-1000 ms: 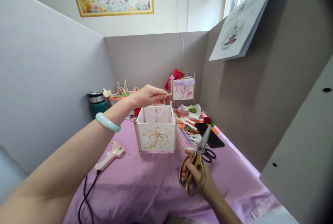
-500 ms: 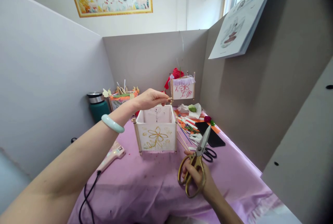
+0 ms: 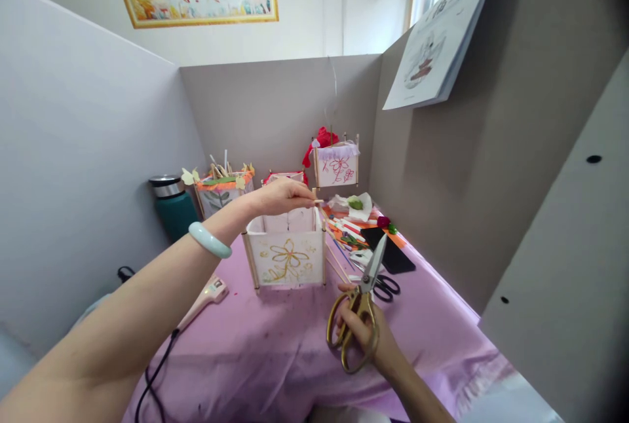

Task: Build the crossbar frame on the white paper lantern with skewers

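Reaching over the white box-shaped lantern (image 3: pixel 287 259), my left hand (image 3: pixel 287 196) pinches a short pale stick (image 3: pixel 318 202) whose tip pokes out past the fingers. The lantern stands upright, with a gold flower drawn on its front and thin wooden sticks along its corners. Its open top is partly covered by my forearm. At the front right, my right hand (image 3: pixel 361 331) is closed round the gold handles of large scissors (image 3: pixel 367 298). Their blades are together and point up, away from me. A light green bangle circles my left wrist.
A teal bottle (image 3: pixel 173 208) and a box of sticks (image 3: pixel 221 190) stand at the left. Behind is a smaller lantern (image 3: pixel 338 167). Markers, black scissors (image 3: pixel 386 288) and a black phone-like slab (image 3: pixel 390 251) lie at right. A pink corded tool (image 3: pixel 209 295) rests front left.
My left hand has lowered slightly toward the lantern's back right corner, still pinching the stick. The whole view has shifted a little. The scissors remain in my right hand.
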